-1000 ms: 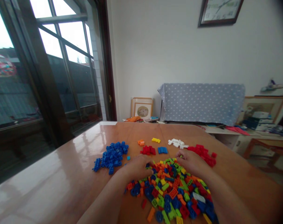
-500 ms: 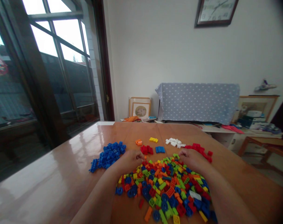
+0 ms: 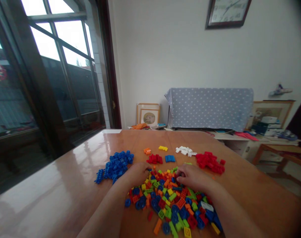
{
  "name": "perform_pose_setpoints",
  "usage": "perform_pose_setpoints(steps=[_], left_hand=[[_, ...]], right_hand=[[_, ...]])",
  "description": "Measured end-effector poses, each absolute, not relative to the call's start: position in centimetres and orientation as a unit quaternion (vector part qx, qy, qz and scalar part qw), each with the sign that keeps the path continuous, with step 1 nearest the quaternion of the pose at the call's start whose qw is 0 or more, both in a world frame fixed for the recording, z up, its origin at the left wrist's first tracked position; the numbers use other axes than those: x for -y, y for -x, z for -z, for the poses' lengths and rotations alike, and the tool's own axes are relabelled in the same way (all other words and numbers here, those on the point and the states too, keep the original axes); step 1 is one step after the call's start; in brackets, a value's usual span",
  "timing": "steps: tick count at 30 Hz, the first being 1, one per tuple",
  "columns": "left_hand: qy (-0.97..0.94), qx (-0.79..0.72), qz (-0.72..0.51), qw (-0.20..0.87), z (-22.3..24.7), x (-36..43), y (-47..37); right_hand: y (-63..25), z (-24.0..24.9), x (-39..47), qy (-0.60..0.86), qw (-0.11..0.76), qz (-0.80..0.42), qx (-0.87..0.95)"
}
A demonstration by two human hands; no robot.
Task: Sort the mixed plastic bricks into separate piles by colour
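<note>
A large mixed pile of coloured toy bricks spreads over the near middle of the table. At the pile's upper left edge is my left hand, its fingers curled together around something blue too small to make out. My right hand rests over the upper right of the pile, fingers bent down among the bricks; what they pinch is hidden. Blue bricks lie in a heap beyond my left forearm, and red bricks form another heap beyond my right hand.
Behind the pile lie small groups of red, blue, orange, yellow and white bricks. The wooden table extends left to a window. A cloth-covered object stands past the far edge.
My right hand has moved left and down from beside the red heap onto the mixed pile. My left hand has shifted slightly left and down.
</note>
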State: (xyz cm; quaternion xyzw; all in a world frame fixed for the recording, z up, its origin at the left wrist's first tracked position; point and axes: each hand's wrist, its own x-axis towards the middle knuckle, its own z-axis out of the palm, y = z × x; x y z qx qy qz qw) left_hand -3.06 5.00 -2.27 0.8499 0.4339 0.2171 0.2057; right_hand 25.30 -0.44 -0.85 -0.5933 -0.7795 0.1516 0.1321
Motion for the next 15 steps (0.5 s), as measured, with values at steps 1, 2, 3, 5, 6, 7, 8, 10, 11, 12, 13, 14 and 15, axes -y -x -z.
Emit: perform_pose_setpoints(steps=[1,2,3,5,6,7,8,10,11,12,13,14,15], left_hand=[[-0.851,-0.431,-0.215,0.207,2.2,-4.9,3.1],[-0.850,-0.433,-0.216,0.207,2.1,-4.9,3.1],[-0.848,-0.437,-0.218,0.208,1.9,-4.8,3.2],[-0.842,-0.444,-0.219,0.215,1.6,-4.7,3.2],[-0.839,-0.446,-0.220,0.220,1.5,-4.7,3.2],[-0.838,-0.446,-0.221,0.225,1.5,-4.6,3.2],[-0.837,-0.445,-0.223,0.229,1.5,-4.7,3.3],[-0.837,-0.441,-0.224,0.233,1.6,-4.7,3.3],[-0.838,-0.440,-0.223,0.234,1.6,-4.7,3.3],[-0.838,-0.440,-0.220,0.235,1.6,-4.7,3.2],[-0.837,-0.441,-0.220,0.236,1.6,-4.7,3.1],[-0.835,-0.443,-0.222,0.238,1.4,-4.6,3.0],[-0.832,-0.445,-0.228,0.240,1.3,-4.6,2.9]], right_hand=[[-25.2,0.8,0.5,0.590,0.130,-0.148,0.783],[-25.1,0.9,0.6,0.590,0.131,-0.145,0.784],[-25.1,0.9,0.6,0.589,0.134,-0.143,0.784],[-25.1,0.9,0.5,0.581,0.140,-0.151,0.787],[-25.2,0.9,0.5,0.576,0.142,-0.161,0.788],[-25.2,1.0,0.5,0.571,0.144,-0.176,0.789],[-25.3,1.0,0.5,0.567,0.146,-0.191,0.788],[-25.4,0.9,0.5,0.557,0.156,-0.218,0.786],[-25.5,0.8,0.5,0.554,0.164,-0.229,0.784],[-25.6,0.6,0.6,0.551,0.172,-0.240,0.780],[-25.7,0.5,0.7,0.551,0.180,-0.250,0.775],[-25.9,0.3,0.7,0.554,0.187,-0.258,0.770],[-26.1,0.1,0.7,0.557,0.193,-0.264,0.764]])
